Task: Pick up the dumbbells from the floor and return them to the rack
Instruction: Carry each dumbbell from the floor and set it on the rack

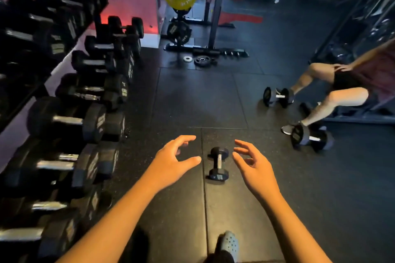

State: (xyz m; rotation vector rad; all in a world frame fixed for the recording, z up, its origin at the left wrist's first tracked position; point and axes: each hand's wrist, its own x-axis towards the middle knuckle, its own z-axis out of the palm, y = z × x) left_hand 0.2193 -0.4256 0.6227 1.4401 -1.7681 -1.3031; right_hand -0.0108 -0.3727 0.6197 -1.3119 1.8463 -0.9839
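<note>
Tiered rack of black hex dumbbells with chrome handles: far left, destination. Left hand: fingers spread, holding nothing, just left of the target. Small black hex dumbbell with chrome handle: on the black rubber floor tiles, between both hands; best gripped mid-handle, lifted level. Right hand: spread, empty, just beside it. Two larger grey-capped floor dumbbells lie at another person's feet, well apart; likely in use.

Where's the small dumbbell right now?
In the head view, the small dumbbell lies on the floor mat between the open left hand and right hand, right of the rack.
</note>
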